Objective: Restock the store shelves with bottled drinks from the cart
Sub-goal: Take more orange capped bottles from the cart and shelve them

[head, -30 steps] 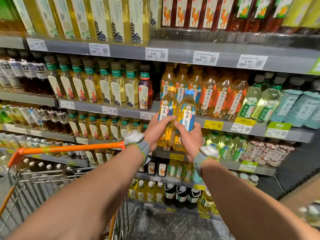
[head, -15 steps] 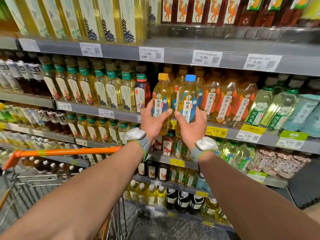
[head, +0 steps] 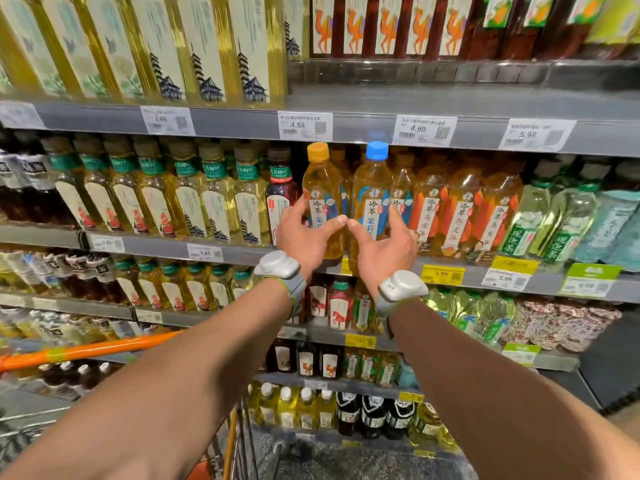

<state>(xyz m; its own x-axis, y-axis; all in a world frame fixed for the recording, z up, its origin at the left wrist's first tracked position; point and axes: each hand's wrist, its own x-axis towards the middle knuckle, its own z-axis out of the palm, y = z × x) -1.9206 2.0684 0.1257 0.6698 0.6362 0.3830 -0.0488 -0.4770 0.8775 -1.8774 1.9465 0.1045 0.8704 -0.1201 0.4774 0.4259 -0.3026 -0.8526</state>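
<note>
At the front edge of the shelf, gripping two upright tea bottles side by side: yellow-capped bottle in the left hand, blue-capped bottle in the right hand, thumb tips touching. Held just beside the orange-labelled row. Cannot tell whether set down. Orange cart handle low on the left.

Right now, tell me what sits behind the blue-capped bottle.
Another amber bottle with a blue label peeks out beside it. The blue-capped bottle and the right hand hide the rest of the row further back.
</note>
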